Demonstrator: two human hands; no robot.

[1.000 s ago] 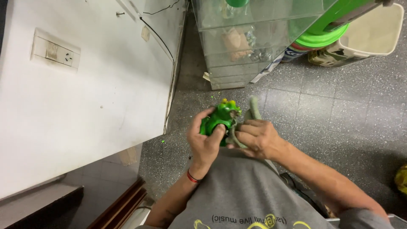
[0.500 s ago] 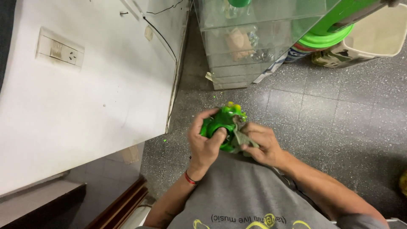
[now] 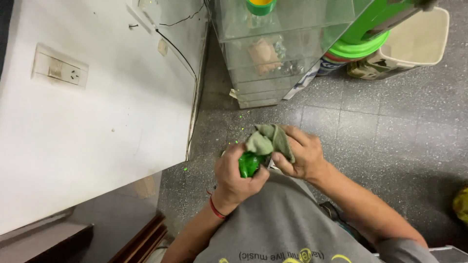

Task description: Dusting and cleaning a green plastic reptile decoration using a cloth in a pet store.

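The left hand [image 3: 239,178] is gripping a small glossy green object [image 3: 249,164], fingers closed round its lower part, holding it up in front of the chest above the speckled floor [image 3: 390,146]. The right hand [image 3: 302,155] is pinching a crumpled greyish-green cloth [image 3: 267,140] and pressing it over the top of the object (most of it is hidden, so its shape cannot be told). The wiping looks to be under way, not finished: the cloth is covering the top, while the bare green side below is showing uncovered.
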